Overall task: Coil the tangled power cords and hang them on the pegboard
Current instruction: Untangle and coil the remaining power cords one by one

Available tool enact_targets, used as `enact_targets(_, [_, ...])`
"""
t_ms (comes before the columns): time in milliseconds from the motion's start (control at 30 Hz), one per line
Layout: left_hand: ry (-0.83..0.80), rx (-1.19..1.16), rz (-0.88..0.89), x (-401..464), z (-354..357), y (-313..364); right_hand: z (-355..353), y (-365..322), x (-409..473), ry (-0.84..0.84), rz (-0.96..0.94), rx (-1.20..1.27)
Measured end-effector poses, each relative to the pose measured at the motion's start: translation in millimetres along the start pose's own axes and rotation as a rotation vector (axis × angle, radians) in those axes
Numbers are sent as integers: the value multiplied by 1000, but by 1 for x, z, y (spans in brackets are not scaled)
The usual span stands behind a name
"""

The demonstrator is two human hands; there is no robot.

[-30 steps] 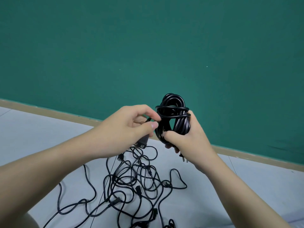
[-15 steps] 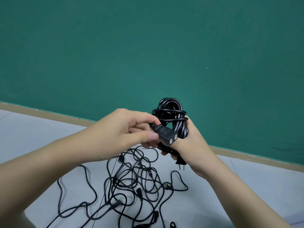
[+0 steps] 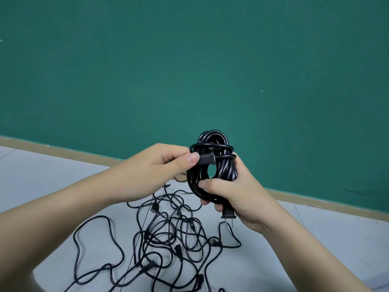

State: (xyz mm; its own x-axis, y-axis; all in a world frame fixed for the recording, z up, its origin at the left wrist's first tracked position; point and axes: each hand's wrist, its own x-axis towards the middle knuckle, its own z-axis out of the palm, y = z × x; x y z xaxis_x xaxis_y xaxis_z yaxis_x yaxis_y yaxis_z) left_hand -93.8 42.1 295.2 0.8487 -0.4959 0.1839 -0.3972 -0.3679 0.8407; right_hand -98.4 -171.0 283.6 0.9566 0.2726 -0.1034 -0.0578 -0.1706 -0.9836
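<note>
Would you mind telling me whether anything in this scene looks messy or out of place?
Yes: a tangle of black cords lies knotted on the pale floor, below the hands. The coiled cord itself looks tidy, held by the right hand, its connector end pinched by the left hand.

- One view only, from a camera worn on the person's head, looking forward and down.
- It faces a green wall (image 3: 189, 70) filling the upper frame, with pale floor (image 3: 42, 182) along the bottom (wide-angle, so edges bend).
- Both forearms enter from the lower corners, close to the lens.
</note>
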Motion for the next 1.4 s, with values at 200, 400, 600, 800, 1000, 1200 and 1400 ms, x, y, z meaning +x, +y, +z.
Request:
enact_targets(200, [94,83,-116,2,-1,-2,1,0,0,-24,6,11])
enact_targets(400, [165,145,-192,4,7,-1,5,4,-3,-71,38,-5])
enact_targets(600, [219,301,-119,0,12,0,7,7,-5,-72,92,10])
enact_targets(800, [104,401,-111,0,11,-4,1,1,-9,-128,130,-93])
enact_targets(1000, [105,528,-150,-8,10,-1,8,9,-11,-150,156,-89])
enact_targets(1200, [167,716,-145,-11,27,8,12,2,-15,-192,63,-59])
enact_targets(1400, [-18,640,-99,-13,18,1,7,4,-17,-230,36,-5])
